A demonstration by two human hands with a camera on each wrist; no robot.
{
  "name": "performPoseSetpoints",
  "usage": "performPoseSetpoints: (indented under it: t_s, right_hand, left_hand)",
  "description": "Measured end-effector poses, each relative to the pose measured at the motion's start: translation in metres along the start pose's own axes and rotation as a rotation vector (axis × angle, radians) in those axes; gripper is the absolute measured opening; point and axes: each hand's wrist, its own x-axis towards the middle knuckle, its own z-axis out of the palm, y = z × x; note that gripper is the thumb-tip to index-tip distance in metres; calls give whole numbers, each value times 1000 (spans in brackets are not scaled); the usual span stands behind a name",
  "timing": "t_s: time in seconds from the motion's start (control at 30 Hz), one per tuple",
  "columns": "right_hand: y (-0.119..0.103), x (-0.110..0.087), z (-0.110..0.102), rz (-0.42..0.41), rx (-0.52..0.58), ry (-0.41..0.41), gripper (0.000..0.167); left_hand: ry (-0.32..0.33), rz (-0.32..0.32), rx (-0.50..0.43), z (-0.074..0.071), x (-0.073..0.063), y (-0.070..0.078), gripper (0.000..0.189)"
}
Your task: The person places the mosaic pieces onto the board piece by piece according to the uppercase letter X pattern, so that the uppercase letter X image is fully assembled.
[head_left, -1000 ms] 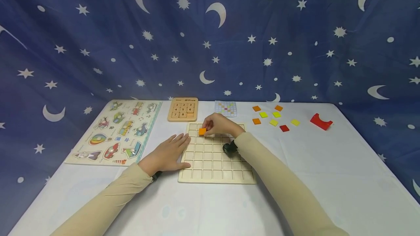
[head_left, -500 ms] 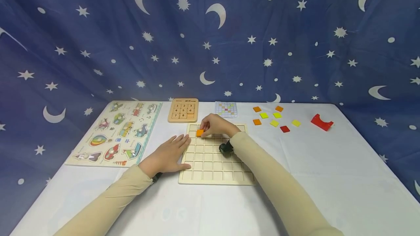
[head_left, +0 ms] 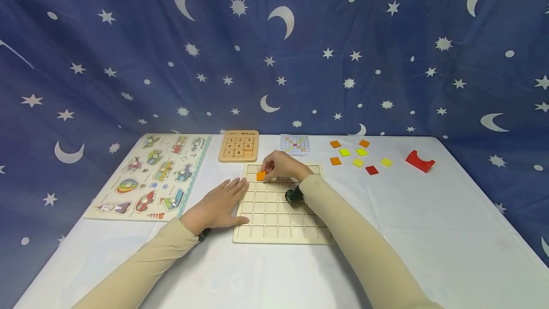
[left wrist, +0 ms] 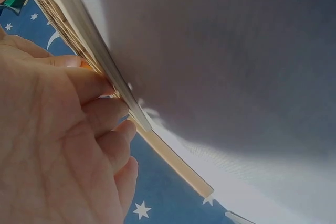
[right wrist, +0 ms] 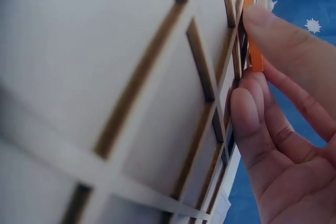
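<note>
A pale wooden grid board (head_left: 271, 233) lies in the middle of the table. My right hand (head_left: 283, 165) pinches an orange square tile (head_left: 261, 176) over a cell near the board's far left corner. In the right wrist view the thumb and a finger hold the tile (right wrist: 253, 35) by its edges, close above the ridges. My left hand (head_left: 218, 205) lies with straight, spread fingers along the board's left edge, fingertips right at the rim. From the left wrist its palm and fingers show beside the board's side (left wrist: 97, 45).
Right of the board lie several loose tiles: orange, yellow (head_left: 344, 152) and one red (head_left: 371, 170). Farther right is a red curved piece (head_left: 420, 161). Behind stand a number puzzle (head_left: 238, 147) and a pattern card (head_left: 294, 145). A picture puzzle (head_left: 150, 175) lies left.
My right hand has shifted slightly left with the orange tile, then stayed nearly still over the same cell. The left hand has kept its place.
</note>
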Motion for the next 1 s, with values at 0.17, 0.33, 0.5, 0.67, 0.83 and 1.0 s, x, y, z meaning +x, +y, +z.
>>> performPoseSetpoints:
  t_s: [0.17,0.33,0.5,0.67,0.83,1.0]
  right_hand:
    - [3,0,1,4,12,2,19]
    - [6,-2,-1,11,85,-4,19]
    - [7,-3,-3,18,135,-25,19]
    - [8,-5,-5,39,200,-63,23]
    - [12,-5,-8,63,267,-98,28]
    - [18,-7,-9,45,332,-111,35]
  left_hand:
    - [2,1,0,0,0,0,90]
    - [6,6,7,0,1,1,89]
    - [5,4,5,-1,1,1,89]
    - [1,0,2,-1,1,2,90]
    - [5,0,0,0,1,2,90]
    - [-5,-8,-7,0,0,1,90]
